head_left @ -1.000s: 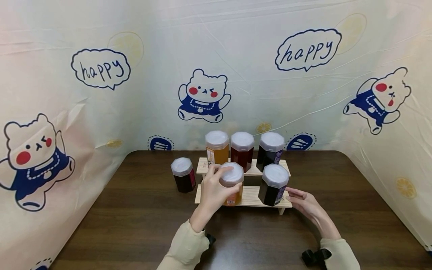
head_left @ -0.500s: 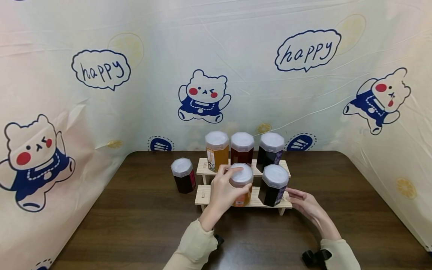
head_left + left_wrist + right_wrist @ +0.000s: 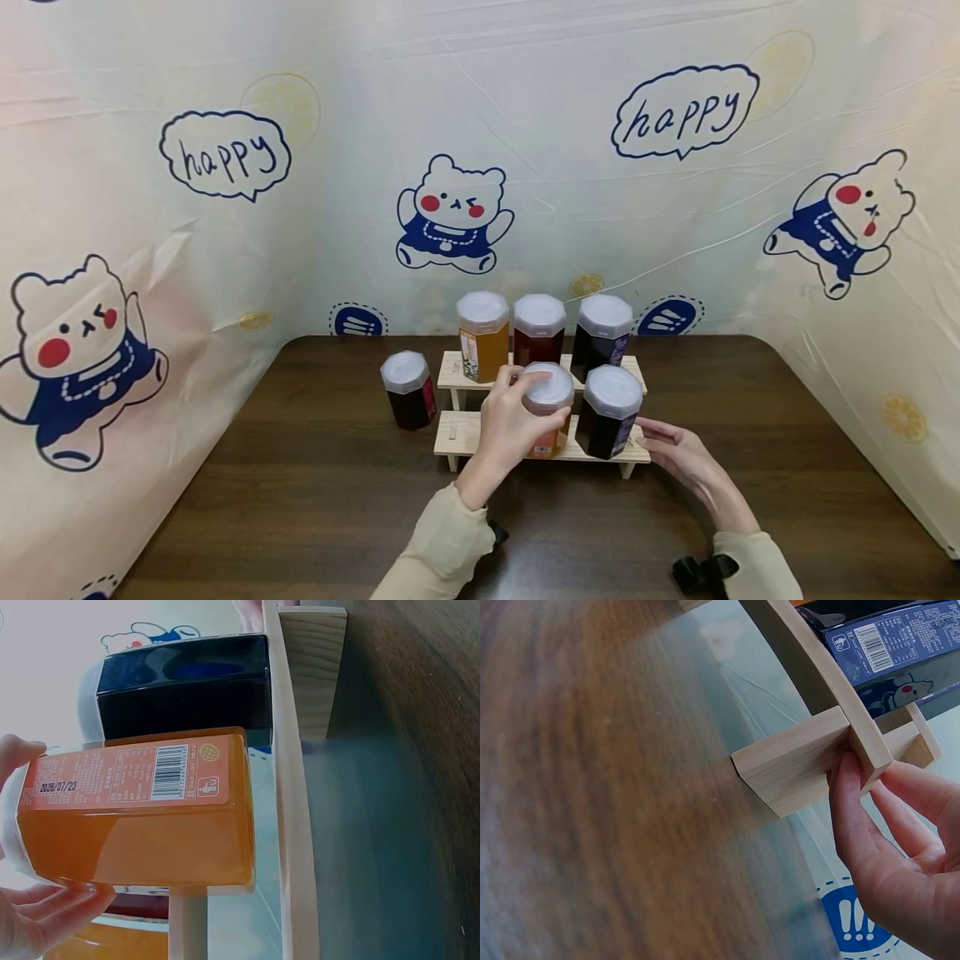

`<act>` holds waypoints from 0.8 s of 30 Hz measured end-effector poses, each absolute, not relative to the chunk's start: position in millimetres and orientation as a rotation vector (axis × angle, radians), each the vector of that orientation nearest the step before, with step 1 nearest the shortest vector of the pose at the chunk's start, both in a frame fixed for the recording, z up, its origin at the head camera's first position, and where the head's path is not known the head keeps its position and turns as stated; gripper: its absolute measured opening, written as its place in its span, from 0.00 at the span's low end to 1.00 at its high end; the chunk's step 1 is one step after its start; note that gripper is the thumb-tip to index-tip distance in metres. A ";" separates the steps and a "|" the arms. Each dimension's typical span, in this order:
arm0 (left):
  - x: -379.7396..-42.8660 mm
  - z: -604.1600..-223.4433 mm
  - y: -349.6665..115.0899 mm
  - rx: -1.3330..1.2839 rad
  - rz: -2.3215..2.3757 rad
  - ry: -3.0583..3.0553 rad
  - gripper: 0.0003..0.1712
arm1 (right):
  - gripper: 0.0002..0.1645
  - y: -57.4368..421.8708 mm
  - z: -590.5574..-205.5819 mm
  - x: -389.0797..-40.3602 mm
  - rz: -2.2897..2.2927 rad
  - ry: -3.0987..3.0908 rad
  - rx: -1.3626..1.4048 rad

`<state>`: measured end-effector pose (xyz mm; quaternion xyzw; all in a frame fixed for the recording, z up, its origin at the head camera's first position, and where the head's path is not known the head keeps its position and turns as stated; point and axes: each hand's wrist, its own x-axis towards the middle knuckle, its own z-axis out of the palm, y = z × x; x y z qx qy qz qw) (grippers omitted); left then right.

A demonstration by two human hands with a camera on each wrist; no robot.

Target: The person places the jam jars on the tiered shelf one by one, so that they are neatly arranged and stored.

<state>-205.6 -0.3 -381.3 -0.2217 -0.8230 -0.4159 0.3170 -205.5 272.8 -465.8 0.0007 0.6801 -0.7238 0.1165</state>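
My left hand (image 3: pixel 510 425) grips a jar of orange contents (image 3: pixel 551 392) by its white lid, thumb and fingers on either side. In the left wrist view, the base of this jar (image 3: pixel 135 847) hangs slightly above the lower board of a two-step wooden rack (image 3: pixel 461 433). A dark jar (image 3: pixel 600 429) stands upright at the right of that lower step, close beside the held jar. With thumb and fingers, my right hand (image 3: pixel 678 458) pinches the right end of the lower board (image 3: pixel 836 682); a purple label (image 3: pixel 892 641) shows on the dark jar above it.
On the upper step stand an amber jar (image 3: pixel 487 350), a dark red jar (image 3: pixel 537 342) and another dark jar (image 3: pixel 588 354). A dark jar with a red label (image 3: pixel 408 408) stands on the brown table (image 3: pixel 300 500), left of the rack. A printed cloth (image 3: pixel 337 233) hangs behind.
My left hand has carried the orange jar rightward along the lower step, nearer the dark jar. The right hand has stayed at the board's end.
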 end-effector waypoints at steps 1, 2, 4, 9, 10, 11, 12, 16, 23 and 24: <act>-205.9 -381.5 0.6 -0.584 -1.093 -2.168 0.23 | 0.18 273.0 -466.0 -205.4 -2.121 1.989 -0.004; -206.3 -382.0 1.6 -0.585 -1.091 -2.167 0.23 | 0.18 273.1 -466.1 -205.2 -2.124 1.987 -0.006; -206.9 -382.9 3.4 -0.586 -1.086 -2.166 0.23 | 0.18 273.1 -465.9 -204.8 -2.127 1.987 -0.006; -208.8 -385.9 6.7 -0.585 -1.088 -2.168 0.23 | 0.25 273.4 -464.6 -204.7 -2.102 2.002 0.010; -209.1 -386.5 7.4 -0.584 -1.090 -2.172 0.23 | 0.27 273.4 -464.4 -204.8 -2.097 2.006 0.014; -209.5 -387.3 8.1 -0.582 -1.092 -2.178 0.22 | 0.28 273.6 -464.3 -204.9 -2.092 2.008 0.017; -209.8 -387.8 8.7 -0.581 -1.098 -2.182 0.22 | 0.29 273.6 -464.2 -204.9 -2.090 2.010 0.019; -210.2 -390.4 10.7 -0.566 -1.122 -2.191 0.23 | 0.28 273.4 -465.2 -205.1 -2.096 2.009 0.029; -208.9 -391.4 11.2 -0.540 -1.118 -2.190 0.24 | 0.28 273.3 -466.7 -205.9 -2.092 2.024 0.019; -208.9 -391.4 11.0 -0.538 -1.116 -2.204 0.25 | 0.28 273.4 -466.5 -205.8 -2.091 2.025 0.018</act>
